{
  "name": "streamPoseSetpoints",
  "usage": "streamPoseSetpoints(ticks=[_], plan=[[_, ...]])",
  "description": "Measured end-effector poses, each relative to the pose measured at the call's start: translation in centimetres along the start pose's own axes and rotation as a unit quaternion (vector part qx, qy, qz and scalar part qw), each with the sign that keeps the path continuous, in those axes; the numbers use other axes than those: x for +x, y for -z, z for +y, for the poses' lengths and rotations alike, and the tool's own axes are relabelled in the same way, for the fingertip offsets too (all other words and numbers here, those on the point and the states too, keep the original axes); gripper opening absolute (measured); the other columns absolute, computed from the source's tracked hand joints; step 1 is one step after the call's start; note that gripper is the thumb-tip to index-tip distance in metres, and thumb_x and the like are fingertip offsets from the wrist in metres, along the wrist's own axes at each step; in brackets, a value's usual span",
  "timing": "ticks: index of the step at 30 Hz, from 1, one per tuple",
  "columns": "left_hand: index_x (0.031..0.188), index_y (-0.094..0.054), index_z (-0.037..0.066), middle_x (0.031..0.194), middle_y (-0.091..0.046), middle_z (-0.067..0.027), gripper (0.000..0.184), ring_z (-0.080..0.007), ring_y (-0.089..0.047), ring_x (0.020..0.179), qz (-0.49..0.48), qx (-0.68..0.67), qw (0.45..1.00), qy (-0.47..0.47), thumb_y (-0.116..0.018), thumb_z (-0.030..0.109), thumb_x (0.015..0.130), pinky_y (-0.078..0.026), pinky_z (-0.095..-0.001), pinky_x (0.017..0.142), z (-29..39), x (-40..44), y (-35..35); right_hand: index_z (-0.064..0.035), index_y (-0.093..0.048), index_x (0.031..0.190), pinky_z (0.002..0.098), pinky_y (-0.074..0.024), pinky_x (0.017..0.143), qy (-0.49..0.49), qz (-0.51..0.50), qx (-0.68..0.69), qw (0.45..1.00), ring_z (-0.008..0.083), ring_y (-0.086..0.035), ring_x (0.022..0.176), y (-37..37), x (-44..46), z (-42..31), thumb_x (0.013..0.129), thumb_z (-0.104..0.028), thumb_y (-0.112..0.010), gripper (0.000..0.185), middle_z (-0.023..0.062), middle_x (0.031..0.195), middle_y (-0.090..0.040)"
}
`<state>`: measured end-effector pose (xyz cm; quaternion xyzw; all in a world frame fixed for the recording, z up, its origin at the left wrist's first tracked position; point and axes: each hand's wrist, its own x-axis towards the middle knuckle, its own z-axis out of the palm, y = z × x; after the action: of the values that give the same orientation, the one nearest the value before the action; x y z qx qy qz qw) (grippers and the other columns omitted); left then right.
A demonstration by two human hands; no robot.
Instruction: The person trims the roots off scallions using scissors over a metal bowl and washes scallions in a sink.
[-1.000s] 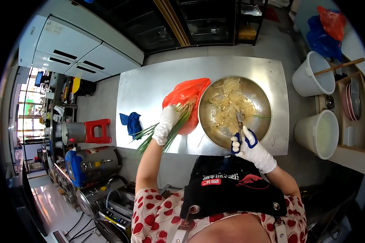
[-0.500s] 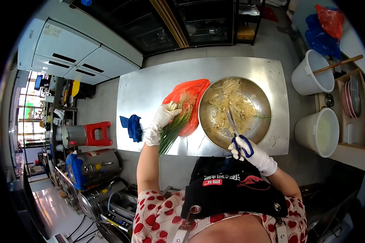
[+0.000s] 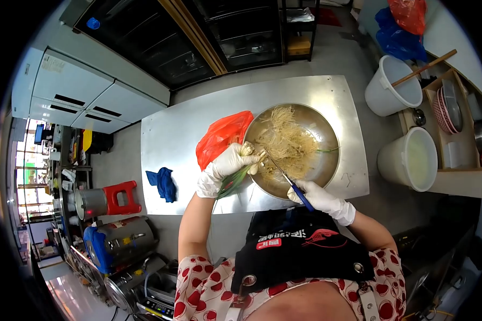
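My left hand, in a white glove, is closed round a bunch of green onions, its pale root ends pointing right over the left rim of a steel bowl. In my gloved right hand are blue-handled scissors, held at the bowl's near edge. Their blades reach up and left to the root ends. Cut stringy roots lie in the bowl. Under and behind my left hand, a red plastic bag touches the bowl's left side.
A blue cloth lies on the left of the metal table. Two white buckets stand past its right edge, one with a wooden stick. A red stool is on the floor at the left.
My left hand has brought the onions right, to the bowl's rim. The scissors have turned and swung left to the root ends. The whole view has shifted and tilted slightly.
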<state>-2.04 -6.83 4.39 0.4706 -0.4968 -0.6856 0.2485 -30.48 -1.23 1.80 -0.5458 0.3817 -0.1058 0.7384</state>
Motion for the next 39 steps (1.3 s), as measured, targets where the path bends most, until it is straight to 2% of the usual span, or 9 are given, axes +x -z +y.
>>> streamPoseSetpoints(ticks=[2,4,8,15,23,26,32,35,39], plan=[[0.078,-0.066,-0.001,0.066,-0.063,-0.0044,0.019,-0.0119,-0.057,0.064,-0.029,0.057,0.998,-0.003,-0.063,0.013,0.091,-0.047,-0.0256,0.070,-0.7,0.6,0.3,0.0057,-0.045,0.133,0.0254,-0.0445,0.080,-0.003,-0.017,0.024,1.000,0.0110,-0.051,0.084,0.5,-0.2,0.1,0.089,-0.043,-0.065,0.068,0.0017,0.093,-0.056],[0.081,-0.065,-0.001,0.064,-0.060,-0.0030,0.018,-0.0109,-0.055,0.060,-0.039,0.049,0.998,0.021,-0.063,0.014,0.091,-0.046,-0.0254,0.063,-0.8,1.0,0.1,0.0056,-0.037,0.140,0.0253,-0.0442,0.082,-0.013,-0.038,0.038,0.998,0.0109,-0.051,0.086,1.1,-0.3,0.5,0.090,-0.042,-0.065,0.075,0.0017,0.097,-0.056],[0.085,-0.066,0.000,0.063,-0.059,-0.0021,0.017,-0.0099,-0.053,0.058,-0.055,0.031,0.997,0.049,-0.063,0.015,0.090,-0.043,-0.0252,0.057,-0.2,1.8,-0.6,-0.0031,-0.057,0.099,0.0201,-0.0427,0.067,0.008,-0.008,0.044,0.999,0.0046,-0.049,0.073,1.3,-0.7,0.3,0.091,-0.036,-0.064,0.035,-0.0039,0.082,-0.054],[0.084,-0.065,0.002,0.062,-0.058,-0.0009,0.015,-0.0085,-0.051,0.055,-0.053,0.023,0.998,0.037,-0.062,0.015,0.090,-0.041,-0.0240,0.054,-0.2,2.6,-1.6,-0.0030,-0.057,0.097,0.0203,-0.0415,0.064,-0.006,0.013,0.019,1.000,0.0043,-0.047,0.071,1.7,-1.0,0.3,0.091,-0.036,-0.064,0.035,-0.0041,0.079,-0.052],[0.058,-0.057,0.005,0.052,-0.053,-0.0005,0.038,-0.0082,-0.046,0.050,-0.076,0.065,0.994,0.043,-0.060,0.020,0.093,-0.039,-0.0250,0.053,0.2,3.2,-2.3,-0.0002,-0.059,0.091,0.0232,-0.0416,0.059,0.008,0.081,-0.018,0.997,0.0053,-0.047,0.065,0.7,-1.6,1.0,0.092,-0.026,-0.063,0.026,-0.0046,0.071,-0.051],[0.057,-0.056,0.006,0.052,-0.052,0.0001,0.038,-0.0078,-0.044,0.050,-0.082,0.059,0.994,0.044,-0.059,0.019,0.093,-0.037,-0.0247,0.053,-0.4,3.7,-2.4,0.0052,-0.061,0.111,0.0298,-0.0468,0.076,-0.045,0.079,-0.010,0.996,0.0118,-0.054,0.078,0.7,-1.6,2.0,0.090,-0.033,-0.065,0.043,0.0064,0.082,-0.064],[0.061,-0.057,0.006,0.053,-0.051,0.0010,0.036,-0.0070,-0.042,0.050,-0.095,0.069,0.991,0.067,-0.060,0.020,0.094,-0.036,-0.0235,0.052,-0.6,4.4,-2.4,0.0023,-0.064,0.093,0.0288,-0.0452,0.065,-0.058,0.112,-0.022,0.992,0.0095,-0.052,0.068,0.2,-1.9,2.3,0.091,-0.032,-0.065,0.034,0.0020,0.069,-0.058],[0.063,-0.060,0.006,0.054,-0.053,0.0012,0.033,-0.0065,-0.043,0.050,-0.092,0.058,0.991,0.076,-0.062,0.021,0.093,-0.035,-0.0233,0.051,-0.3,4.5,-2.8,-0.0006,-0.063,0.085,0.0259,-0.0422,0.059,-0.129,0.089,0.127,0.979,0.0076,-0.051,0.063,0.1,-1.7,2.4,0.092,-0.032,-0.064,0.032,-0.0008,0.062,-0.053],[0.069,-0.065,0.004,0.059,-0.058,-0.0017,0.027,-0.0084,-0.053,0.059,-0.053,0.067,0.993,0.079,-0.064,0.020,0.091,-0.042,-0.0231,0.059,-1.7,4.5,-2.0,-0.0029,-0.059,0.084,0.0219,-0.0383,0.054,-0.076,0.056,0.186,0.978,0.0070,-0.047,0.058,0.4,-2.0,2.5,0.096,-0.046,-0.050,0.046,-0.0031,0.062,-0.050]])
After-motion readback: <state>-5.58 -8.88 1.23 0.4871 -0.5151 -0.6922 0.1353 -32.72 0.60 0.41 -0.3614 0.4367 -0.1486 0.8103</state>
